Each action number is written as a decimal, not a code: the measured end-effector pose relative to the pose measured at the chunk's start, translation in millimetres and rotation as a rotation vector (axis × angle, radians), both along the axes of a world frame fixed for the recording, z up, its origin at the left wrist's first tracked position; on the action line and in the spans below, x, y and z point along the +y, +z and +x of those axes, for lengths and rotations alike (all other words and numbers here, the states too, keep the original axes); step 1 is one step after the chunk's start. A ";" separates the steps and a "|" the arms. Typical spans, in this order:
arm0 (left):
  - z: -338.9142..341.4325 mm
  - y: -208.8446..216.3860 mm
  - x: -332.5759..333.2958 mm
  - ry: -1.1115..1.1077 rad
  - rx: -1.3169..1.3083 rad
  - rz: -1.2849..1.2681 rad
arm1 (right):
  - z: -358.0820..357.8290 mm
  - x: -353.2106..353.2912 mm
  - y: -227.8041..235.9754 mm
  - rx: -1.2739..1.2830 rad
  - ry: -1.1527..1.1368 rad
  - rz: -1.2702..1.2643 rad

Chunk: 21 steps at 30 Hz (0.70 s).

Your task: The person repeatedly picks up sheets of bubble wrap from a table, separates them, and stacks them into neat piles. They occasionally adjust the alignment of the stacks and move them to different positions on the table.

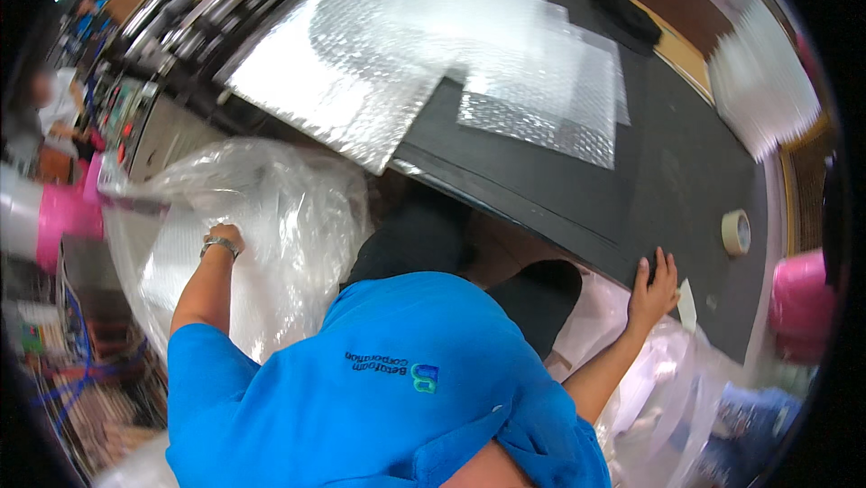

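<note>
Placed wide apart, hands on opposite sides: to the left, reaching with a curled left hand (225,237) to a large clear plastic bag (316,208), ballooned out just beside the near side of the counter (541,190); to the right, resting an open right hand (654,294), with fingers fanned and nothing gripped, at the counter's edge near a pale slip (687,305). Hard to tell, through the glare and with the left fingertips hidden, whether clamped on the film or only pressed against the pale sheets (180,262) showing through it. Judging by the folds and shine, likely light for such bulk, limp, slippery, and quick to slide or tear under a pinched pull. Best gathered at the rim in a full fistful, then supported from beneath to spare the film. Note also, overlapping on the counter, bubble-wrap sheets (541,127): probably almost weightless, springy and prone to skating over one another. Best taken by a free corner at the near side, with a flat palm to hold back the layers beneath, and without squeezing hard enough to pop the bubbles.
</note>
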State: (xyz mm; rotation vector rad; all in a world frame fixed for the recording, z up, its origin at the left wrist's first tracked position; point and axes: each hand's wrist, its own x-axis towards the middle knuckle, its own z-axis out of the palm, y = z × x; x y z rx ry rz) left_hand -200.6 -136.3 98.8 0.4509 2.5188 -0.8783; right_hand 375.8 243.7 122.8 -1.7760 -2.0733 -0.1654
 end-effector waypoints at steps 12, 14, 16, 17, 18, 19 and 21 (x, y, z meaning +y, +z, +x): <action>44.9 97.2 96.5 -0.282 -0.079 -0.113 | -47.7 43.2 67.9 0.556 0.388 -0.296; 61.0 125.0 87.7 -0.315 -0.043 -0.022 | -70.8 68.7 74.1 0.573 0.427 -0.381; 83.1 144.9 94.8 -0.350 -0.024 0.126 | -84.6 99.2 64.9 0.556 0.412 -0.348; 94.9 147.8 104.7 -0.384 -0.012 0.204 | -89.3 116.1 51.7 0.542 0.393 -0.300; 105.5 142.0 116.3 -0.389 -0.069 0.409 | -89.8 126.9 42.2 0.520 0.355 -0.253; 113.2 131.5 124.7 -0.401 -0.151 0.605 | -94.1 124.7 42.9 0.480 0.250 -0.301; 110.8 89.6 137.1 -0.505 -0.316 0.729 | -100.5 110.5 73.4 0.129 0.141 -0.219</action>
